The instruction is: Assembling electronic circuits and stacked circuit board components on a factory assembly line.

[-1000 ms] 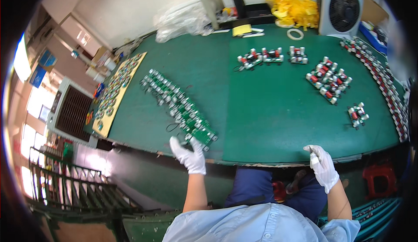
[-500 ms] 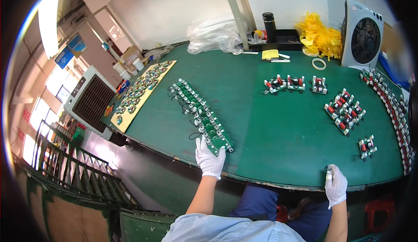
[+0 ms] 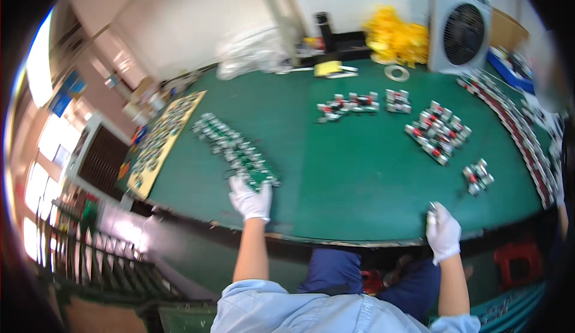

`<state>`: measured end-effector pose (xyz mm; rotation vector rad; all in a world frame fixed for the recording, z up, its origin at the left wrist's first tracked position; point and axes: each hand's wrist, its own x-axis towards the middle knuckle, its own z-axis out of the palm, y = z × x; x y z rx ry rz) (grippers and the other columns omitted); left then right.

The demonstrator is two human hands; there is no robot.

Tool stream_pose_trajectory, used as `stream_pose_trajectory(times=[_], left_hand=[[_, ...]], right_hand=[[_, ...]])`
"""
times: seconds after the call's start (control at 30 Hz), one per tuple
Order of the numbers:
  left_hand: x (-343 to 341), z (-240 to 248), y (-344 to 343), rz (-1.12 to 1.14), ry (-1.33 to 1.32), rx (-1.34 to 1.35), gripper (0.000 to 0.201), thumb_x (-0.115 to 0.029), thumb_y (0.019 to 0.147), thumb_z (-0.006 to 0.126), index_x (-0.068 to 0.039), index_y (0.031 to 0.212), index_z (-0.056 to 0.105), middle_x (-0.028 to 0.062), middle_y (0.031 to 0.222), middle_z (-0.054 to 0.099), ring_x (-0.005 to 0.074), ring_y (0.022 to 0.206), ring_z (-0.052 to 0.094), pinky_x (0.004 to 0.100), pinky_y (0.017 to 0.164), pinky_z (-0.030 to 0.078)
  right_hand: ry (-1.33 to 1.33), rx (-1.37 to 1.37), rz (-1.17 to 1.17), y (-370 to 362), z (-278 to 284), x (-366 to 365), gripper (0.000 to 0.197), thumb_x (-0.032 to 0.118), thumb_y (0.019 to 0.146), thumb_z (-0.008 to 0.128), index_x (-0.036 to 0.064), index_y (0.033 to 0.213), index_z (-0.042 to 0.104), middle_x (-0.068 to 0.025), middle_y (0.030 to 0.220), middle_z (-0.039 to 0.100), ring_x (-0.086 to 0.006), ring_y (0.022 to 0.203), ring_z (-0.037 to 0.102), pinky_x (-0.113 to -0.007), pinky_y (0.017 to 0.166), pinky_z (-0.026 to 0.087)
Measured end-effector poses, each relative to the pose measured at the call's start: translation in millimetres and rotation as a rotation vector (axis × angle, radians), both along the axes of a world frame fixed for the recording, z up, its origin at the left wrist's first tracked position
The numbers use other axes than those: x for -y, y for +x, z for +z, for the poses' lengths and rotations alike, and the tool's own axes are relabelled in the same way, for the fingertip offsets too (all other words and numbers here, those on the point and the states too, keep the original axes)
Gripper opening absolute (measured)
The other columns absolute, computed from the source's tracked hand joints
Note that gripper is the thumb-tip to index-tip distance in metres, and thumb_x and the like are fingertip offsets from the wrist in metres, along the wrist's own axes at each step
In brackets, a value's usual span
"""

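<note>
While our L hand [image 3: 250, 201] sits at the near end of the green circuit boards [image 3: 236, 150], its thumb and fingers are parted w/ the end of the row btwn them; we can't tell if they grip (pic's a bit blurred, sorry). Our R hand [image 3: 444, 231], well apart nr the front edge, has its fingers curled closed on a small item [image 3: 431, 208], mostly hidden, so we can't say what kind.

The green boards lie in a slanted row on the L part of the green worktop [image 3: 353, 195], running from upper L down to our L hand. Further L we've a yellow panel [image 3: 168, 148] covered w/ small parts.

On the R half we see a tight cluster of red-and-white component boards [image 3: 438, 132], a single unit [image 3: 478, 177] nearer our R hand, a few more units [image 3: 348, 104] toward the back, plus a long curved row [image 3: 509, 115] along the R side. At the back: clear plastic bags [image 3: 254, 51], a yellow heap [image 3: 395, 35], a pale ring [image 3: 396, 73] & a boxy fan [image 3: 442, 30].
</note>
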<state>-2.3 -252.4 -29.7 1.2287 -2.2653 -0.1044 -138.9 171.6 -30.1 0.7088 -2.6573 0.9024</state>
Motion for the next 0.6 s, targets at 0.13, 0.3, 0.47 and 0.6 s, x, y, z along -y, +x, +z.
stream_pose_trajectory(times=[0.13,0.3,0.47,0.6], left_hand=[[12,3,-5,-0.121,0.073,-0.407,0.058,-0.017,0.063,0.069,-0.002,0.113,0.043,0.0186,0.108,0.048,0.0345,0.102,0.047,0.0393,0.087,0.037],[13,-23,-4,-0.164,0.032,-0.565,0.079,-0.008,0.069,0.068,0.001,0.132,0.020,0.0185,0.133,0.029,0.0290,0.124,0.029,0.0350,0.103,0.023],[-7,-17,-8,-0.229,-0.306,-0.528,0.072,-0.013,0.075,0.064,-0.001,0.132,0.021,0.0225,0.137,0.020,0.0327,0.126,0.025,0.0419,0.102,0.025],[-69,26,-49,-0.628,-0.479,-0.578,0.055,-0.008,0.077,0.060,-0.001,0.124,0.034,0.0233,0.129,0.033,0.0361,0.120,0.033,0.0446,0.098,0.031]], right_hand=[[-0.046,-0.090,0.000,-5,-3,7,0.023,0.016,0.078,0.052,0.0058,0.098,0.054,-0.0105,0.073,0.058,-0.0293,0.062,0.058,-0.038,0.054,0.045],[-0.004,-0.165,-0.043,-2,-10,-2,0.027,0.019,0.076,0.057,0.0051,0.099,0.054,-0.0075,0.067,0.057,-0.0250,0.056,0.056,-0.035,0.050,0.044],[0.034,-0.231,-0.091,5,-16,-8,0.042,0.030,0.072,0.065,0.0044,0.103,0.053,-0.0002,0.065,0.056,-0.0191,0.053,0.055,-0.030,0.048,0.043],[0.000,-0.215,-0.090,6,-10,-1,0.041,0.027,0.072,0.066,0.0034,0.103,0.053,-0.0016,0.064,0.057,-0.0195,0.054,0.056,-0.030,0.049,0.044]])
